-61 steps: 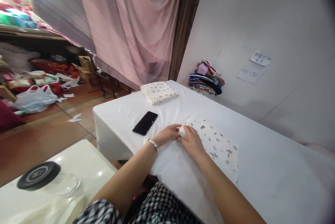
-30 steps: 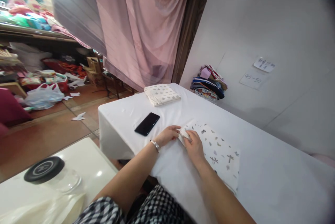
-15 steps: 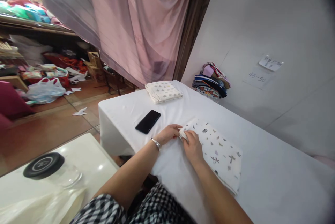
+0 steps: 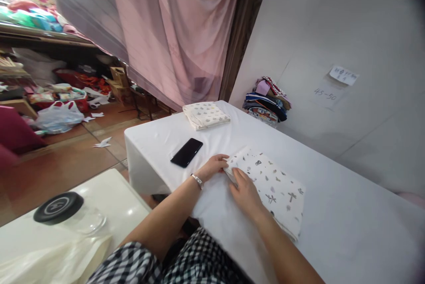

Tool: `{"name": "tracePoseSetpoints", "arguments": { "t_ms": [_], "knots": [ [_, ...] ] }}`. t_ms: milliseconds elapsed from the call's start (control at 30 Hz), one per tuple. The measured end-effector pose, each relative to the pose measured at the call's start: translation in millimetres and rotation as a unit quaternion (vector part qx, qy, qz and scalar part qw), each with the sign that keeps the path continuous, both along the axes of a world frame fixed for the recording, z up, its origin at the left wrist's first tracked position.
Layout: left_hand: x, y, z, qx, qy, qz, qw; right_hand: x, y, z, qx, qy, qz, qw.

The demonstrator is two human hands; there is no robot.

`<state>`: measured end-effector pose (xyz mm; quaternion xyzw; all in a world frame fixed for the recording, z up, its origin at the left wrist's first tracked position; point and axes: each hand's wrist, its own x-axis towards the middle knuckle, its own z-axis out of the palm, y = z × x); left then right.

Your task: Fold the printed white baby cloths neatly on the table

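A: What are the hands doing?

B: The right hand (image 4: 245, 191) has its fingers laid over a printed cloth (image 4: 280, 184), thumb low by the edge; the left hand (image 4: 214, 166), wearing a silvery bracelet (image 4: 197, 181), has its fingertips at the left corner. Neither is clenched. Whether either truly pinches the layers, I can't tell.

A: So which step is it?

B: My reading: squaring up that corner of the folded cloth. The next move would call for a light touch, keeping the layers even while the rest lies flat on the white-covered table (image 4: 335, 222).

A: What's the cloth like?

B: Off-white and soft-looking, a flat rectangle with scattered grey-brown motifs, some dragonfly-shaped. Layered edges show along its near side.

A: And beyond it?

B: A glossy black smartphone (image 4: 187, 153), slim and round-cornered. Further back, a cream folded bundle (image 4: 207, 116), thicker and also printed; then a rumpled, many-coloured fabric stack (image 4: 267, 102) and a softly draped pink curtain (image 4: 179, 32).
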<state>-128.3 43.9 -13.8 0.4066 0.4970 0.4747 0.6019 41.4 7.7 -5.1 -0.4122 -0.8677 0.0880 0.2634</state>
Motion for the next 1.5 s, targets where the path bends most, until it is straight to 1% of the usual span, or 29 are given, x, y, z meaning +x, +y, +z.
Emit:
{"name": "tracePoseSetpoints", "arguments": {
  "t_ms": [67,133,267,367,433,533,600,700,767,867,967,1067,1233,1300,1400,1500],
  "knots": [
    [1,1,-0.2,0.012,0.046,0.015,0.999,16,-9,2.9,-0.021,-0.024,0.0,1.0],
    [2,0,1.1,0.023,0.091,0.021,0.995,37,-20,1.6,-0.022,-0.052,-0.011,0.998],
    [2,-3,3.7,0.049,0.141,0.024,0.989,83,-42,-13.5,0.028,-0.101,-0.042,0.994],
    [2,-5,2.5,0.06,0.166,0.035,0.984,115,-58,-26.7,0.073,-0.115,-0.063,0.989],
    [2,-6,0.9,0.066,0.182,0.04,0.98,132,-68,-32.7,0.092,-0.12,-0.078,0.985],
    [2,-7,-0.1,0.067,0.202,0.025,0.977,150,-82,-37.3,0.105,-0.127,-0.099,0.981],
    [1,-7,0.9,0.082,0.226,0.02,0.97,156,-88,-38.4,0.104,-0.129,-0.1,0.981],
    [-5,-8,3.5,0.153,0.271,0.018,0.95,157,-93,-37.3,0.1,-0.123,-0.09,0.983],
    [-11,-10,4.5,0.181,0.288,0.002,0.94,157,-93,-34.3,0.103,-0.106,-0.088,0.985],
    [-19,-16,4.2,0.165,0.31,-0.025,0.936,159,-90,-27.9,0.118,-0.067,-0.096,0.986],
    [-22,-22,3.8,0.15,0.332,-0.024,0.931,164,-89,-25.4,0.127,-0.04,-0.126,0.983],
    [-20,-24,5.4,0.154,0.332,-0.013,0.93,170,-89,-31.1,0.111,-0.037,-0.152,0.981],
    [-11,-21,9.6,0.175,0.338,-0.003,0.925,173,-91,-44.9,0.111,-0.047,-0.147,0.982],
    [-9,-20,10.3,0.205,0.351,-0.001,0.914,173,-91,-46.9,0.113,-0.046,-0.148,0.981],
    [-8,-21,10.5,0.252,0.385,-0.007,0.888,172,-92,-47.2,0.11,-0.04,-0.149,0.982],
    [-7,-25,10.7,0.25,0.442,-0.003,0.861,172,-92,-47.6,0.108,-0.042,-0.149,0.982]
  ]
}}
